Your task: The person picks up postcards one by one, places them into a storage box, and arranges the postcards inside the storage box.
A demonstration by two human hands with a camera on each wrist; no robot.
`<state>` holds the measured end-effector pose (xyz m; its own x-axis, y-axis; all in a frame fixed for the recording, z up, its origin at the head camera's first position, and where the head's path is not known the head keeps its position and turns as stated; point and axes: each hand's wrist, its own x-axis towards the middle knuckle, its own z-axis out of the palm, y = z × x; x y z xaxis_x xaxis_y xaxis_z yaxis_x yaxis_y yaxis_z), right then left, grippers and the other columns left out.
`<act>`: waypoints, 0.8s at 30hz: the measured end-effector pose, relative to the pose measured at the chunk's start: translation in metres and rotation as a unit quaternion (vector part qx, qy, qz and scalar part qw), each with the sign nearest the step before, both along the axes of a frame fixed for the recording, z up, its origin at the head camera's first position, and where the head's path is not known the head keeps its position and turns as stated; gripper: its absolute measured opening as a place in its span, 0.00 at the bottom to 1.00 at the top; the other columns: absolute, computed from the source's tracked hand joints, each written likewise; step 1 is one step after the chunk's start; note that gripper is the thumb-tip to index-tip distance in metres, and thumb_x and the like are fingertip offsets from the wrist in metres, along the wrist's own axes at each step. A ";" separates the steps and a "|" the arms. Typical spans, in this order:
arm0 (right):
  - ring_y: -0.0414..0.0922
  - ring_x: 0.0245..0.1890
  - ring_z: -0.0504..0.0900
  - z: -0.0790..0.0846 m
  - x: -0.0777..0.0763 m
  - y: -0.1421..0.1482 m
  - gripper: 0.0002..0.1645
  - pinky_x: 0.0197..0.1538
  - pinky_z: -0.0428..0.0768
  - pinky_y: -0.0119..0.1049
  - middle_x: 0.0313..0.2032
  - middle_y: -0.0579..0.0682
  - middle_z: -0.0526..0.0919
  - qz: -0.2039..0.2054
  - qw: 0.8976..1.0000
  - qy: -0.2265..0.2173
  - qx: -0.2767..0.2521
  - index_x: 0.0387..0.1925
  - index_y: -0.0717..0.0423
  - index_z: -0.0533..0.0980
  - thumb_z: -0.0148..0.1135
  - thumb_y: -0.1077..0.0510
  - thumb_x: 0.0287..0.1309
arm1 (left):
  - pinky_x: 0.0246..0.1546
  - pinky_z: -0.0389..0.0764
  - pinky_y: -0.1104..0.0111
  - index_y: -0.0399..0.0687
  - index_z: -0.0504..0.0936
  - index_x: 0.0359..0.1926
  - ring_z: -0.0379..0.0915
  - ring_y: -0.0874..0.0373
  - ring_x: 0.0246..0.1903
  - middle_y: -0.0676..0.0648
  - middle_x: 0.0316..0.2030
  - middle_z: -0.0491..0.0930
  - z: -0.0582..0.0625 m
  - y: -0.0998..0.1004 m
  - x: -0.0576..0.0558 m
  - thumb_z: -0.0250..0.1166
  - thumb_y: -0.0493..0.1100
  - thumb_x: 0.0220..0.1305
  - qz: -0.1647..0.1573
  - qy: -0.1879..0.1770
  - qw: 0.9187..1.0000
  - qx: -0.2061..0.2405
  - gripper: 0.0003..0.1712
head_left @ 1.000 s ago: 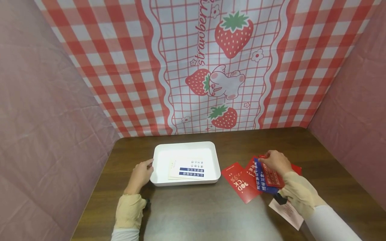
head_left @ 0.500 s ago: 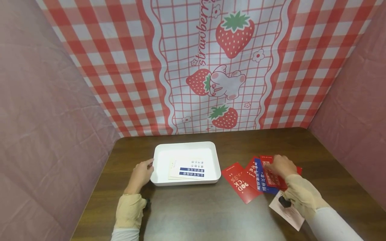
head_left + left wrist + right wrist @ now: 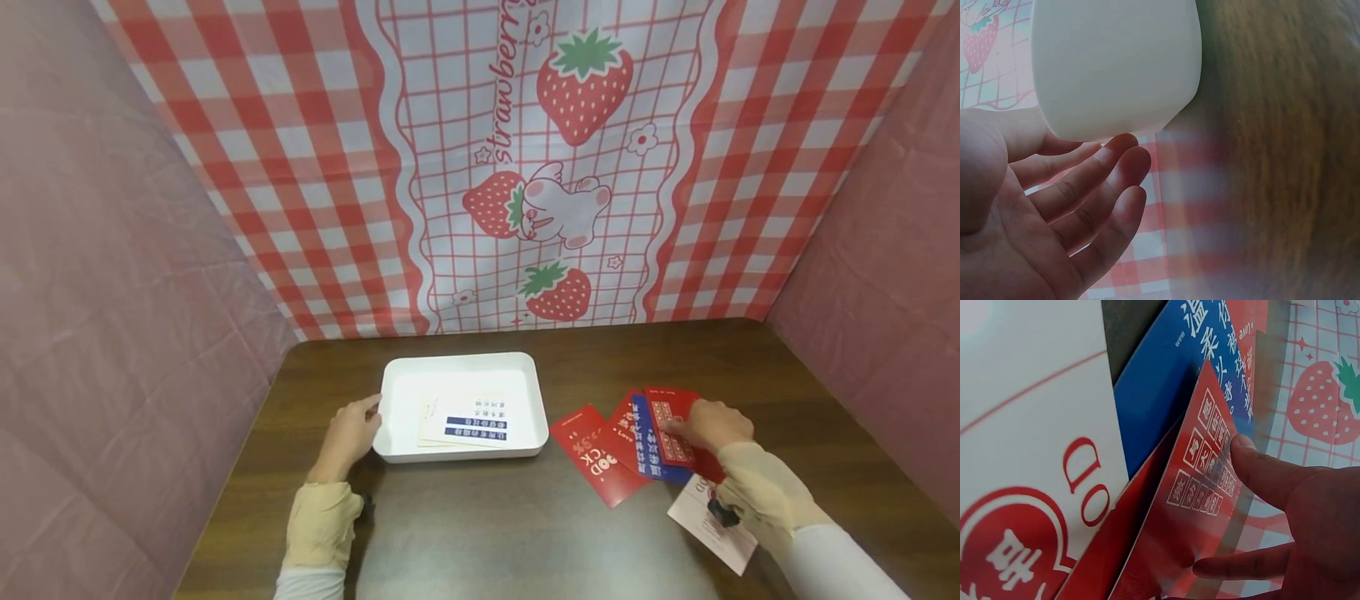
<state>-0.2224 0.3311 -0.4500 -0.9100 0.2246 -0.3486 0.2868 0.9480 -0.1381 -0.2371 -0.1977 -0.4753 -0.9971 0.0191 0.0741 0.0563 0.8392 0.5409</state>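
My left hand (image 3: 350, 435) rests at the left rim of a white tray (image 3: 465, 452), its fingers loosely bent against the tray's outer end in the left wrist view. White printed cards (image 3: 465, 427) lie inside. On the right, my right hand (image 3: 718, 429) holds a red card (image 3: 1207, 475) with boxed characters, thumb at its edge and a finger lower down. That card tilts up over another red card (image 3: 1119, 525). Under them lies a blue card (image 3: 647, 437) with white characters, its far part covered.
Two more red cards, one a red "luck" card (image 3: 596, 454), fan out between the tray and the pile. A pale card (image 3: 708, 529) lies near the right forearm. A strawberry-print cloth (image 3: 562, 208) hangs behind the wooden table (image 3: 465, 533).
My right hand has moved from the far end of the card pile to its right side. The red card beneath now shows at the lower right. The left hand and tray stay put.
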 end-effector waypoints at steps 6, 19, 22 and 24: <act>0.57 0.32 0.77 0.000 0.002 -0.003 0.54 0.37 0.83 0.49 0.36 0.66 0.79 -0.004 1.000 -0.003 -0.001 0.54 0.76 0.67 0.65 0.31 0.48 | 0.44 0.77 0.50 0.35 0.77 0.59 0.78 0.46 0.38 0.38 0.43 0.84 -0.002 0.000 -0.002 0.56 0.36 0.63 0.005 0.000 1.000 0.001 0.23; 0.60 0.36 0.75 -0.003 0.002 -0.006 0.56 0.41 0.81 0.52 0.38 0.69 0.77 -0.021 0.999 -0.033 0.026 0.54 0.78 0.66 0.64 0.30 0.47 | 0.46 0.77 0.48 0.35 0.78 0.58 0.80 0.42 0.41 0.38 0.42 0.85 -0.005 0.000 0.000 0.57 0.36 0.62 -0.001 0.018 1.000 0.005 0.23; 0.61 0.37 0.75 -0.004 0.003 -0.005 0.55 0.43 0.80 0.54 0.39 0.69 0.76 -0.024 0.999 -0.026 0.019 0.53 0.78 0.65 0.65 0.31 0.47 | 0.46 0.77 0.48 0.35 0.79 0.58 0.80 0.43 0.41 0.38 0.42 0.85 -0.005 -0.001 -0.001 0.57 0.36 0.62 -0.002 0.021 1.000 0.004 0.23; 0.61 0.37 0.75 -0.004 0.005 -0.005 0.55 0.45 0.80 0.56 0.39 0.68 0.76 -0.025 0.999 -0.019 0.011 0.53 0.78 0.64 0.66 0.32 0.46 | 0.46 0.77 0.48 0.35 0.78 0.58 0.79 0.43 0.41 0.38 0.42 0.85 -0.004 -0.001 -0.002 0.56 0.36 0.62 -0.002 0.020 1.000 0.004 0.23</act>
<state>-0.2178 0.3261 -0.4543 -0.8839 0.2776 -0.3765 0.3386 0.9350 -0.1055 -0.2391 -0.1991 -0.4798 -0.9932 0.0217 0.1140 0.0807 0.8351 0.5441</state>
